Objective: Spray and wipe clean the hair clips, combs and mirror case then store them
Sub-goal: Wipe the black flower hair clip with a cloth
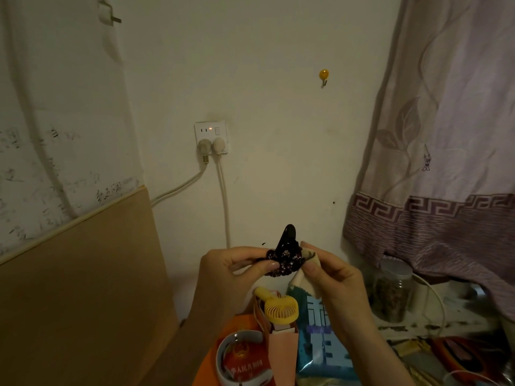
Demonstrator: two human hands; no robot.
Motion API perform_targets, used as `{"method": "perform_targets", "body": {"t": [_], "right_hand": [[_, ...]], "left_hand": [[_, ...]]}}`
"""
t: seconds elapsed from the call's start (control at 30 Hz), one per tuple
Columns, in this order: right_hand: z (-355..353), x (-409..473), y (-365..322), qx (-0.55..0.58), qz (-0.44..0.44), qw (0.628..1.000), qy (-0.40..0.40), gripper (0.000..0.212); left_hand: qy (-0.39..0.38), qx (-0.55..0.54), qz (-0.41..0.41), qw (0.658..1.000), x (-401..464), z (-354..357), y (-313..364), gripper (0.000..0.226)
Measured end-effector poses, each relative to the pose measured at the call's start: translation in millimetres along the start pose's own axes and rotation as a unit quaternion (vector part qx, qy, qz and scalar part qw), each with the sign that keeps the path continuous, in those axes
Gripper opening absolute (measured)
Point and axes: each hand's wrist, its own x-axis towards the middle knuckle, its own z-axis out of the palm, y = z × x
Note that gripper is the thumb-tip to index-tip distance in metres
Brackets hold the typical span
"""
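Observation:
A dark hair clip set with small purple stones is held up in front of the wall. My left hand pinches its left end between thumb and fingers. My right hand holds a pale cloth bunched against the clip's right side, and the cloth hangs down below the fingers. The clip's black upper jaw points upward. No comb, mirror case or spray bottle shows in this view.
Below my hands lie a yellow handheld fan, a blue packet, a white ring-shaped item and an orange surface. A clear jar stands at the right under a curtain. A wall socket with two cords is ahead.

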Motion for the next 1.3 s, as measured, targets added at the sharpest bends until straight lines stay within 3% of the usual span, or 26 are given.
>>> {"method": "perform_targets", "body": {"t": [0.17,0.43,0.67,0.9,1.07,1.3], "right_hand": [[-13,2,-12,-0.046,-0.029,0.997,0.053,0.035],[-2,0,-23,-0.138,-0.118,0.983,-0.035,0.031],[1,4,-17,-0.199,-0.132,0.970,-0.044,0.033],[0,2,-13,-0.253,-0.184,0.949,-0.032,0.021],[2,2,-4,-0.180,-0.176,0.968,0.013,0.025],[0,-3,11,-0.053,-0.081,0.994,0.054,0.016]], "left_hand": [[0.006,0.057,0.014,0.998,-1,-1,-4,0.042],[-0.023,0.089,0.001,0.996,0,4,-3,0.041],[-0.054,0.123,0.002,0.991,-1,0,-3,0.025],[-0.062,0.128,0.016,0.990,-3,0,3,0.029],[-0.059,0.083,-0.024,0.994,-6,3,6,0.025],[-0.089,0.029,-0.092,0.991,-14,6,4,0.043]]}}
